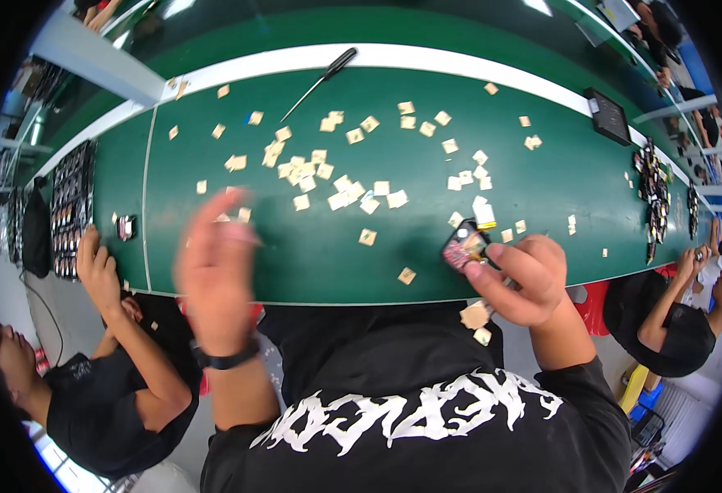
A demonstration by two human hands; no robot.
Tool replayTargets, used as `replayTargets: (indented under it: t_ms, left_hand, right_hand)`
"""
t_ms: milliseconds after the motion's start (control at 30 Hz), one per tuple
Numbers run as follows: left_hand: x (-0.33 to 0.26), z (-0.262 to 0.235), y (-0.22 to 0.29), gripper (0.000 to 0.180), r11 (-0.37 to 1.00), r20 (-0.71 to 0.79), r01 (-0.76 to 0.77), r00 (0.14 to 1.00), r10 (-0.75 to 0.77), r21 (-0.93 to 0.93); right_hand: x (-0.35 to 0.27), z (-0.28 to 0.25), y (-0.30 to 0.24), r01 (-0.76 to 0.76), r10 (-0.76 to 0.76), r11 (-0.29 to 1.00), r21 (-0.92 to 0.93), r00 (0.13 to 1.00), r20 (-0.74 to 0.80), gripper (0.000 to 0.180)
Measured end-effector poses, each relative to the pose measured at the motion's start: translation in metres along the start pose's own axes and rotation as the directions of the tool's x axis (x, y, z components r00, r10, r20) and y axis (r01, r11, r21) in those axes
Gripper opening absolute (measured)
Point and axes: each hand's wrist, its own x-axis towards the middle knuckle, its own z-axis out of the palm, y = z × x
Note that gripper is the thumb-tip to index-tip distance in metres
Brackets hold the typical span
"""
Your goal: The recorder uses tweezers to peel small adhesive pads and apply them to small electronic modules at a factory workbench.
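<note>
My right hand [529, 279] pinches a small dark rectangular device [463, 246] with a colourful face between thumb and fingers, just over the near edge of the green table. A white piece with a yellow edge [485, 215] lies right beyond the device. My left hand [217, 275], with a dark band [225, 357] at the wrist, is raised over the table's near edge. Motion smears its fingers, so whether they hold anything does not show. Small beige square pieces [367, 237] lie scattered over the table ahead of both hands; several overlap in a loose heap [299, 170].
A black-handled screwdriver [320, 84] lies near the white far ledge [394, 57]. A black tray [607, 117] stands far right, near a pile of small dark items [652, 189]. At left, a co-worker's hand [98, 267] is beside a filled tray [73, 205] and another small device [126, 228].
</note>
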Motion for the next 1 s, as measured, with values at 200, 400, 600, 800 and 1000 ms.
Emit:
replayTargets:
  t_ms: [200, 400, 600, 800, 1000]
  left_hand:
    - [-0.035, 0.060, 0.000, 0.045, 0.695, 0.703, 0.524, 0.710, -0.037, -0.492]
    - [-0.030, 0.062, -0.010, 0.043, 0.705, 0.566, 0.485, 0.812, -0.144, -0.517]
    - [-0.032, 0.068, -0.010, 0.042, 0.822, 0.472, 0.349, 0.874, -0.112, -0.451]
    - [-0.038, 0.071, -0.010, 0.042, 0.890, 0.402, 0.234, 0.914, -0.064, -0.390]
    - [-0.041, 0.074, -0.020, 0.037, 0.941, 0.339, 0.123, 0.941, -0.009, -0.316]
  right_hand:
    - [0.032, 0.038, -0.033, -0.015, 0.014, 0.990, 0.140, 1.000, 0.010, 0.036]
    - [0.025, 0.031, -0.052, -0.607, 0.514, 0.712, 0.353, 0.793, 0.327, 0.027]
    - [0.037, 0.021, -0.062, -0.834, 0.669, -0.301, 0.461, 0.160, 0.726, 0.015]
    - [0.052, 0.024, -0.059, -0.697, 0.453, -0.631, 0.339, 0.023, 0.891, 0.023]
    - [0.063, 0.039, -0.062, -0.653, 0.395, -0.705, 0.277, -0.037, 0.918, 0.017]
